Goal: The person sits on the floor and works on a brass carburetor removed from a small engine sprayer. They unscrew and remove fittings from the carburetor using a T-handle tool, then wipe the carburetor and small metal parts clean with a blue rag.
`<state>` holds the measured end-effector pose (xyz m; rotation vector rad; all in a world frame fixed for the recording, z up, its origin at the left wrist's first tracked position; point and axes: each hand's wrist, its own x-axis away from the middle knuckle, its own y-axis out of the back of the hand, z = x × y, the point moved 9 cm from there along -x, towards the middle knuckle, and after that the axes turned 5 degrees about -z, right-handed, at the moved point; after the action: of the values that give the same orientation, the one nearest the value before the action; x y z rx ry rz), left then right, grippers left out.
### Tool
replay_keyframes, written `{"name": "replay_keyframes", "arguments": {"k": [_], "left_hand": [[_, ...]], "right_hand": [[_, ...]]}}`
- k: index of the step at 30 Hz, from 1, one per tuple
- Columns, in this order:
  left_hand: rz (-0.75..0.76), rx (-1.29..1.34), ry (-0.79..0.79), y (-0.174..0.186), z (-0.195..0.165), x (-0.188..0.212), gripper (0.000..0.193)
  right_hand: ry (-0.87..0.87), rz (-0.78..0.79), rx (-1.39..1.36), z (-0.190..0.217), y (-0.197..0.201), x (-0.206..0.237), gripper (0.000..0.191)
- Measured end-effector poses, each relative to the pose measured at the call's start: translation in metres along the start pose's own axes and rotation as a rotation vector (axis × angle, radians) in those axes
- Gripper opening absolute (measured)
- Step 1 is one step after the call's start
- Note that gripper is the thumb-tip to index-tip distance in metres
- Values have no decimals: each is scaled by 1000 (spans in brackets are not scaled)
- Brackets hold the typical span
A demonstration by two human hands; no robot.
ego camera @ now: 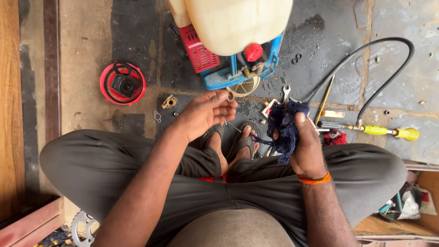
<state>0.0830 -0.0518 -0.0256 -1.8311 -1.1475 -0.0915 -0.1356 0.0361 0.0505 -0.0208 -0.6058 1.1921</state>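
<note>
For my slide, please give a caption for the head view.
Right hand holds blue rag; left hand pinches small ring.

A stained concrete floor is showing dark, oily patches in flat daylight, with cracks running across its right side. A wooden plank is lying along the left edge, and a reddish board is sitting at the lower left corner.
</note>
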Motion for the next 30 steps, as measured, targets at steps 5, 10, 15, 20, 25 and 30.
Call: {"name": "replay_keyframes", "arguments": {"k": [5, 10, 15, 20, 25, 30], "left_hand": [[184, 28, 7, -60, -2, 48, 30], [122, 42, 65, -85, 41, 58, 23], [90, 188, 77, -100, 75, 61, 18], [100, 266, 101, -106, 90, 62, 26], [55, 246, -10, -107, 90, 56, 23], [49, 179, -124, -109, 69, 57, 24]], "right_hand": [[45, 32, 42, 9, -10, 21, 61], [274, 156, 483, 23, -45, 45, 50], [383, 308, 428, 25, -61, 58, 30], [459, 132, 590, 27, -43, 63, 25], [530, 9, 773, 21, -30, 57, 26], [353, 56, 308, 2, -16, 36, 29]]}}
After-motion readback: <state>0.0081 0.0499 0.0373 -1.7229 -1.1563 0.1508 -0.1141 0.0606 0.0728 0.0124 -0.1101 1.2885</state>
